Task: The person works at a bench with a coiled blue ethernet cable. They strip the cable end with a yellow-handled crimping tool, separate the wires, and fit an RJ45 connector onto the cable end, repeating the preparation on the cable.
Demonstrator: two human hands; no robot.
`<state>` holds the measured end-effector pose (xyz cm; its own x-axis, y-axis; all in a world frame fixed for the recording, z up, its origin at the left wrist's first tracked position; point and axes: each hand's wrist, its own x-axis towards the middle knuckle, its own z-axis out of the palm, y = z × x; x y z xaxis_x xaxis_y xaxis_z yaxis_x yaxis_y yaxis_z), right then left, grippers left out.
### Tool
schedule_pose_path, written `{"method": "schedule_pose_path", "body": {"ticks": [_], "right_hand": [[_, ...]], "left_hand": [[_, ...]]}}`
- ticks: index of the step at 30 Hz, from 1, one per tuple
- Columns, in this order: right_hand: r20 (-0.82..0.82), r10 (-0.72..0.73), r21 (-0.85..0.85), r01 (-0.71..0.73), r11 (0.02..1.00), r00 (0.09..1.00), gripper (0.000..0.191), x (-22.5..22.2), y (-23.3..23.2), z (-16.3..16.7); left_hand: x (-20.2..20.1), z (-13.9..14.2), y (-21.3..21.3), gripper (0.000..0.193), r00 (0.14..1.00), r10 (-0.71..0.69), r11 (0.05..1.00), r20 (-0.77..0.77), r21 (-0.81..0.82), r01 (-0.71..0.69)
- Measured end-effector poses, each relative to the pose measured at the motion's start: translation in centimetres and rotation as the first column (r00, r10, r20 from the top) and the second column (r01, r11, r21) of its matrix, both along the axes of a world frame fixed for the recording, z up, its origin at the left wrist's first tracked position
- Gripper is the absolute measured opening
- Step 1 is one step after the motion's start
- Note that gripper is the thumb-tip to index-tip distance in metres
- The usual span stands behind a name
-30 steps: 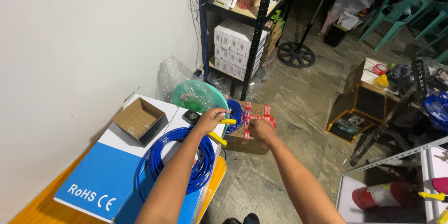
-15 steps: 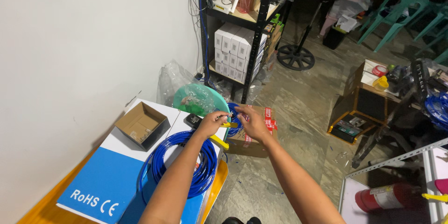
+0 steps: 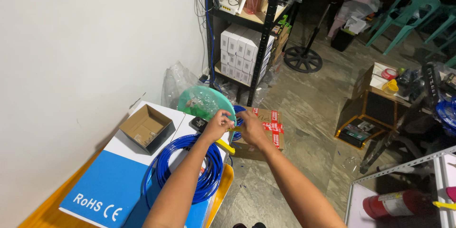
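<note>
Box [image 3: 102, 180], white and blue, lies flat on a wooden table [image 3: 45, 214] by the wall, bearing a coil [image 3: 187, 168] of blue cable and a small open carton [image 3: 146, 127]. At its far edge the left hand [image 3: 217, 125] and right hand [image 3: 250, 128] meet, both pinched on a yellow-handled tool [image 3: 227, 146] and the blue cable end [image 3: 239, 115].

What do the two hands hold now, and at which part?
Both hands, left hand and right hand, meet at the blue cable end; the exact grip cannot be told.
</note>
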<state>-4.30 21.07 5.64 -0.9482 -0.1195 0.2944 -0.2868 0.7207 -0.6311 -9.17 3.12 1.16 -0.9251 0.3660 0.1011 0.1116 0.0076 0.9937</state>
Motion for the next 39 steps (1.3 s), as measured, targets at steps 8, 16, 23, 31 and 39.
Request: {"method": "schedule_pose_path", "body": {"ticks": [8, 16, 23, 31, 39], "right_hand": [[-0.066, 0.114, -0.056, -0.118, 0.991, 0.991, 0.045, -1.9, -1.2, -2.4], [0.050, -0.178, -0.394, 0.184, 0.901, 0.983, 0.021, -1.0, -1.2, -1.4], [0.008, -0.216, -0.365, 0.204, 0.908, 0.976, 0.020, -0.2, -1.6, -1.5], [-0.018, -0.225, -0.372, 0.202, 0.906, 0.974, 0.017, 0.1, -2.2, -1.1], [-0.148, -0.058, -0.175, 0.032, 0.984, 0.987, 0.032, 0.4, -1.2, -0.3]], "left_hand": [[0.2, 0.0, -0.2, 0.050, 1.000, 0.013, 0.999, -0.005, -0.030, -0.014], [0.4, 0.8, -0.4, 0.041, 0.996, -0.014, 0.996, -0.092, -0.084, 0.006], [-0.2, -0.3, -0.2, 0.027, 0.997, 0.035, 0.995, -0.073, -0.096, -0.042], [-0.5, -0.8, -0.4, 0.025, 1.000, 0.023, 0.998, 0.013, -0.060, -0.022], [-0.2, -0.9, -0.4, 0.027, 1.000, 0.004, 0.990, 0.010, -0.140, -0.003]]}}
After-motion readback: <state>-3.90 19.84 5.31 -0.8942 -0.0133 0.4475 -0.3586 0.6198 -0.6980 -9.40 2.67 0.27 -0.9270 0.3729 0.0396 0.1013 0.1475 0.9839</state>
